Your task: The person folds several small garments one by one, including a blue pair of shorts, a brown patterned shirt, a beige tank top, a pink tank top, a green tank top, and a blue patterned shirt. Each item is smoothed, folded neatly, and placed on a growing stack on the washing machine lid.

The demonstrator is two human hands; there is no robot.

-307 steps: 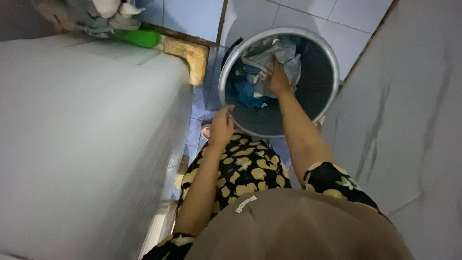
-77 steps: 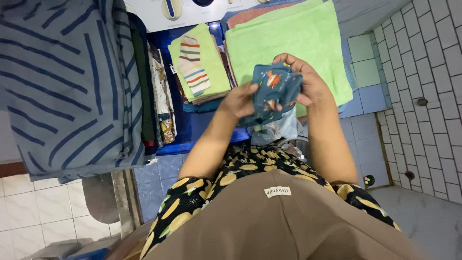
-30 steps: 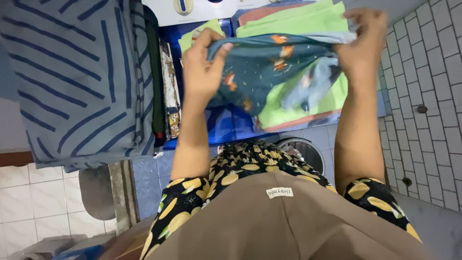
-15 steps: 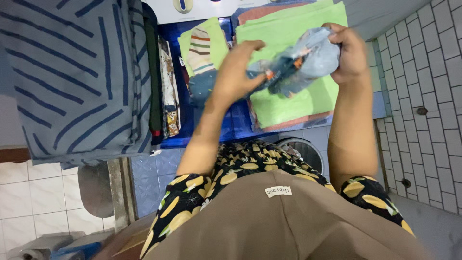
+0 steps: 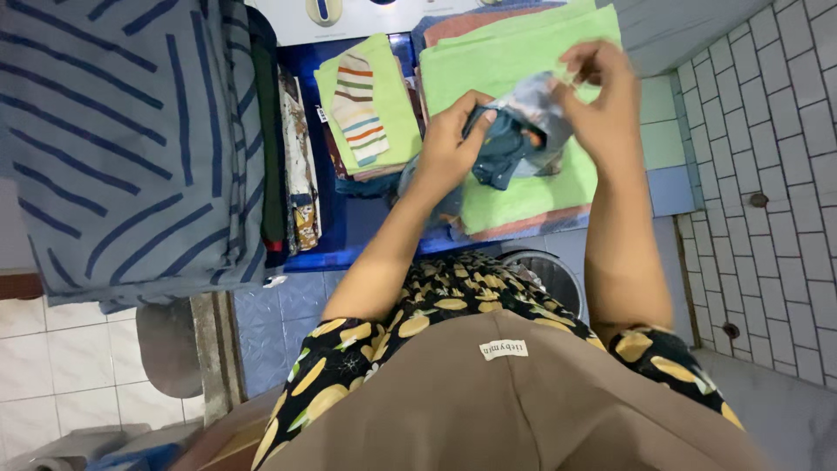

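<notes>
A small dark teal garment (image 5: 514, 139) with orange prints is bunched between both my hands. My left hand (image 5: 449, 144) grips its lower left part. My right hand (image 5: 602, 96) pinches its upper right edge, where the pale inside of the fabric shows. The garment hangs just above a stack of light green towels (image 5: 523, 61) lying on a blue surface (image 5: 357, 231).
A folded green cloth with a striped sock (image 5: 362, 109) on top lies left of the towels. A grey bedsheet with blue stripes (image 5: 122, 139) fills the left. Folded clothes stand on edge (image 5: 296, 166) beside it. A metal bucket (image 5: 549, 275) sits below on the tiled floor.
One second ago the garment was stretched wide between my hands. My hands have since come together, folding it into a small bunch over the green towels.
</notes>
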